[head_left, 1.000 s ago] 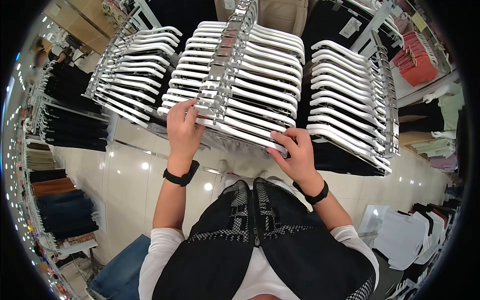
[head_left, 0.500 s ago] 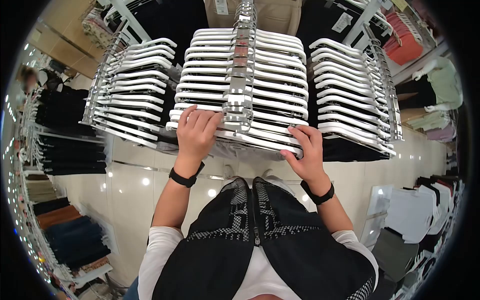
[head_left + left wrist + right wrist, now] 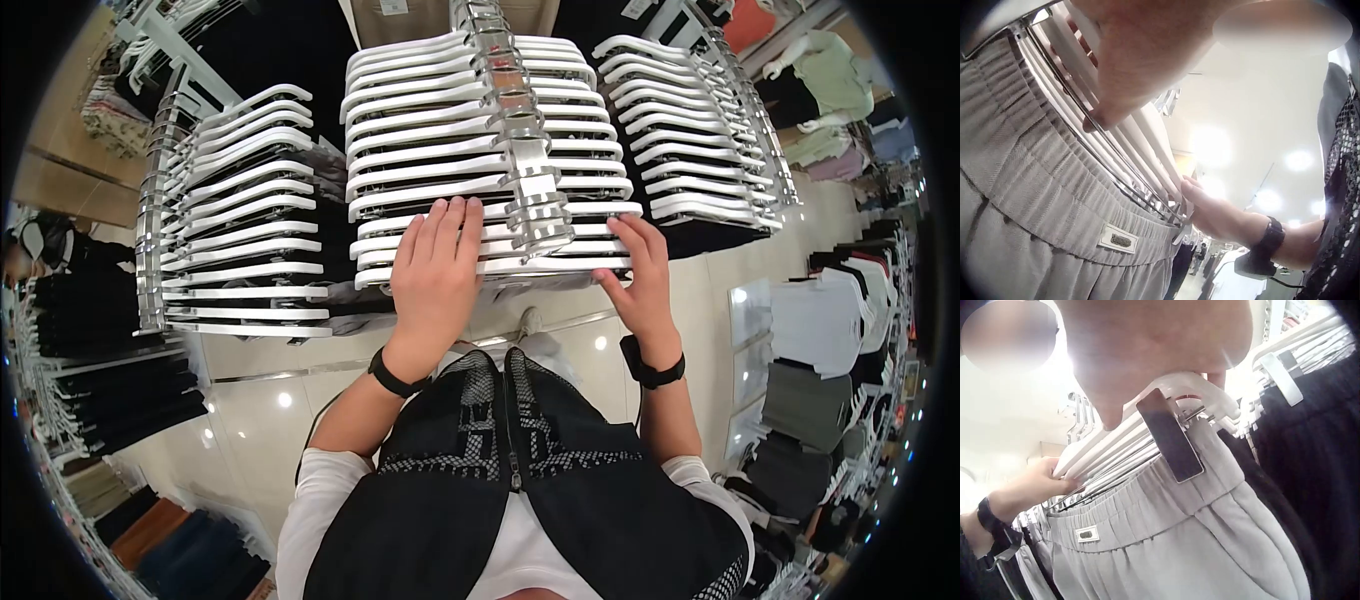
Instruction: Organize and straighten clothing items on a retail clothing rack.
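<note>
White clip hangers (image 3: 420, 167) hang in a dense row before me, their metal hooks lined up along the middle. My left hand (image 3: 437, 285) lies over the front hangers left of the hooks, fingers stretched across their tops. In the left wrist view its thumb (image 3: 1099, 119) presses the near side, with fingertips showing behind the bars. At the right end, my right hand (image 3: 647, 285) holds the front hangers between thumb and fingers. Light grey elastic-waist trousers (image 3: 1035, 150) with a small label hang from the foremost hanger. A metal clip (image 3: 1172, 440) grips their waistband.
Similar hanger rows stand close on the left (image 3: 250, 210) and right (image 3: 690, 150), carrying dark garments. A garment rack (image 3: 90, 380) lines the far left. White tops (image 3: 815, 320) hang at the right. Pale tiled floor (image 3: 270, 440) lies below.
My left hand has slid right along the hangers, close to the hooks, its fingers straighter. The right hand stays at the right end. The head view has turned, shifting the racks.
</note>
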The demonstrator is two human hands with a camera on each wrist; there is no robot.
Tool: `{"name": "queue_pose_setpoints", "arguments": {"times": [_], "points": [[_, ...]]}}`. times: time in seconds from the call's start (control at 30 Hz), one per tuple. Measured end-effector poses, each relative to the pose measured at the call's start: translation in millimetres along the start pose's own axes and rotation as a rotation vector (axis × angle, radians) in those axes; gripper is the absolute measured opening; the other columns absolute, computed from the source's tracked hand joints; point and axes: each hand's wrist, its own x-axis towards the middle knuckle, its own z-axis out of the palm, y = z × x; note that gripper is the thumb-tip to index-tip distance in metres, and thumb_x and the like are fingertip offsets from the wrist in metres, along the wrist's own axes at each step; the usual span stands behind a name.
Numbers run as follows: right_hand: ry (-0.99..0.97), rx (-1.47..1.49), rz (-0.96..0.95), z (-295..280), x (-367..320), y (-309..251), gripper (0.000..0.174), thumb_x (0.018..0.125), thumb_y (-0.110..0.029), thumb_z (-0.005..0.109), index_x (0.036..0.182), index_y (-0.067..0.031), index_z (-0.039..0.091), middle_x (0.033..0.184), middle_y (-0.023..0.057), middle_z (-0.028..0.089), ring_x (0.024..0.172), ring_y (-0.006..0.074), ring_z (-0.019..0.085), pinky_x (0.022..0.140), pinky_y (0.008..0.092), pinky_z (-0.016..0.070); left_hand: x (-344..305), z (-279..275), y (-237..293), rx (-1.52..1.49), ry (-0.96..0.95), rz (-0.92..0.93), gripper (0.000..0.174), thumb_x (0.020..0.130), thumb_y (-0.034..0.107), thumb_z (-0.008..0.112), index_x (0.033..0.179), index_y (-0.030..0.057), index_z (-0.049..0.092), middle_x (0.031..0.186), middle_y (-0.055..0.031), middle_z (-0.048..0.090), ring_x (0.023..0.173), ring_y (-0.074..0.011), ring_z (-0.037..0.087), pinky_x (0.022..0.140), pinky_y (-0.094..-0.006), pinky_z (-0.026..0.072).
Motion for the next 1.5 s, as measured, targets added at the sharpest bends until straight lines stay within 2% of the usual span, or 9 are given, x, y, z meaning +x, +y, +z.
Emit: {"name": "queue_pose_setpoints", "arguments": {"times": [0.2, 0.37, 0.83, 0.97, 1.13, 1.2, 1.27, 1.4, 1.5], "points": [[0.027, -0.012, 0.1, -1.2, -9.3, -13.6, 0.072, 0.084, -0.033, 0.083, 0.147, -0.0073, 0.056, 0.149, 0.0204, 0.051, 0.134, 0.0396, 0.051, 0.112, 0.048, 0.0416, -1.1, -0.1, -1.8, -0.031, -0.011, 0.027, 0.088, 0.057, 0.01, 0.088, 0.14, 0.0069, 0.06, 0.134, -0.0121, 0.064, 0.127, -0.0295, 0.061, 0.109, -0.0447, 0.048], [0.083, 0.079, 0.117, -0.5, 1.1, -8.8, 0.065, 0.1, -0.044, 0.064, 0.152, -0.0088, 0.051, 0.16, 0.0236, 0.042, 0.145, 0.0417, 0.043, 0.118, 0.0471, 0.0363, -1.0, -4.8, -2.4, -0.061, -0.057, 0.016, 0.086, 0.061, 0.01, 0.088, 0.141, 0.0071, 0.058, 0.131, -0.0102, 0.063, 0.127, -0.0304, 0.059, 0.109, -0.0448, 0.0456], [0.017, 0.356, 0.156, -8.1, 25.9, 21.9, 0.061, 0.11, -0.044, 0.045, 0.154, -0.0027, 0.046, 0.163, 0.0203, 0.04, 0.152, 0.0364, 0.035, 0.124, 0.0441, 0.0254, 17.6, -17.0, 6.1, -0.041, -0.207, -0.077, 0.098, 0.059, 0.012, 0.091, 0.148, 0.0047, 0.05, 0.148, -0.0151, 0.05, 0.141, -0.0351, 0.046, 0.116, -0.0465, 0.0374], [-0.024, 0.549, 0.167, -2.7, 34.3, 38.7, 0.067, 0.11, -0.053, 0.038, 0.147, 0.0013, 0.051, 0.14, 0.0178, 0.055, 0.132, 0.0317, 0.05, 0.116, 0.0404, 0.0337, 17.1, -8.6, 7.4, 0.03, -0.165, -0.08, 0.085, 0.062, 0.008, 0.083, 0.142, 0.0034, 0.056, 0.146, -0.0145, 0.055, 0.14, -0.0336, 0.049, 0.114, -0.0458, 0.0398], [-0.168, 0.671, 0.176, -14.2, 42.0, 63.6, 0.062, 0.107, -0.05, 0.046, 0.142, -0.0004, 0.056, 0.118, 0.0139, 0.057, 0.111, 0.0245, 0.053, 0.098, 0.0328, 0.0416, 18.6, -4.3, 9.5, 0.05, -0.097, -0.096, 0.071, 0.065, 0.004, 0.077, 0.134, 0.0048, 0.06, 0.14, -0.0118, 0.059, 0.134, -0.0329, 0.054, 0.11, -0.0452, 0.0429], [-0.194, 0.614, 0.123, -18.1, 46.2, 66.1, 0.058, 0.106, -0.047, 0.051, 0.142, -0.0018, 0.056, 0.124, 0.0153, 0.055, 0.116, 0.0278, 0.053, 0.103, 0.0364, 0.0415, 18.3, -3.8, 10.7, 0.071, -0.084, -0.093, 0.066, 0.065, 0.004, 0.076, 0.13, 0.0048, 0.061, 0.139, -0.0109, 0.06, 0.133, -0.0327, 0.055, 0.109, -0.0447, 0.0434], [-0.147, 0.458, -0.028, -18.2, 52.4, 66.4, 0.062, 0.105, -0.043, 0.054, 0.153, -0.0037, 0.047, 0.151, 0.0246, 0.043, 0.136, 0.0383, 0.046, 0.117, 0.0454, 0.0343, 17.7, -2.7, 13.0, 0.087, -0.093, -0.129, 0.061, 0.068, 0.008, 0.079, 0.127, 0.005, 0.062, 0.143, -0.0099, 0.06, 0.137, -0.0313, 0.055, 0.113, -0.0457, 0.0398], [-0.391, 0.593, -0.055, -19.3, 69.2, 79.1, 0.066, 0.104, -0.038, 0.056, 0.156, -0.0005, 0.039, 0.156, 0.0291, 0.036, 0.143, 0.0449, 0.04, 0.12, 0.0484, 0.0316, 12.7, 1.6, 27.6, 0.176, -0.081, -0.201, 0.056, 0.074, 0.013, 0.082, 0.127, 0.006, 0.065, 0.147, -0.0091, 0.058, 0.141, -0.0295, 0.051, 0.117, -0.0488, 0.0336], [-0.299, 0.604, -0.037, -9.4, 71.7, 83.8, 0.067, 0.103, -0.034, 0.059, 0.157, -0.0014, 0.038, 0.158, 0.0298, 0.032, 0.146, 0.0467, 0.035, 0.121, 0.0498, 0.0298, 3.7, 10.1, 37.5, 0.212, 0.014, -0.255, 0.044, 0.08, 0.011, 0.079, 0.122, 0.0071, 0.068, 0.144, -0.0098, 0.06, 0.142, -0.0321, 0.05, 0.118, -0.0518, 0.033]]}}
